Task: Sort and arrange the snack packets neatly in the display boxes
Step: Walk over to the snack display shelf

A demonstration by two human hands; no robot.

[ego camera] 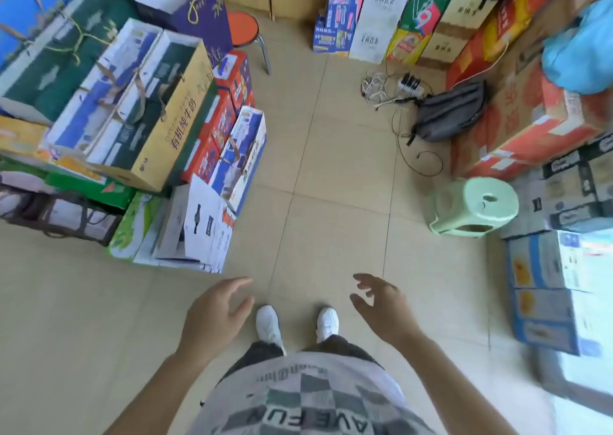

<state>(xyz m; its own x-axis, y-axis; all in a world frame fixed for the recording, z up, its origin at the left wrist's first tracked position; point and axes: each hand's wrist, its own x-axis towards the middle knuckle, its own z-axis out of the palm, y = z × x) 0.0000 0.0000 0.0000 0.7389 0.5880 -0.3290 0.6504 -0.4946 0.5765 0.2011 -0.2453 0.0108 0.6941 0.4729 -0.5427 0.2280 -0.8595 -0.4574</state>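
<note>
As left hand (215, 315) and right hand (384, 308) hover empty, fingers (238, 282) released, no packets ID'd; cartons (159, 129) ahead-left of left fingers. Person should face one stack, then reach w/ both.

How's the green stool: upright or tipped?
Tipped. The green stool lies on its side, its round seat turned sideways and its legs pointing left in view.

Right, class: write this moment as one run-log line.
posture: standing on tiled floor | left hand: open, empty | right hand: open, empty | cartons: stacked both sides, untouched | green stool: on its side, right
</note>
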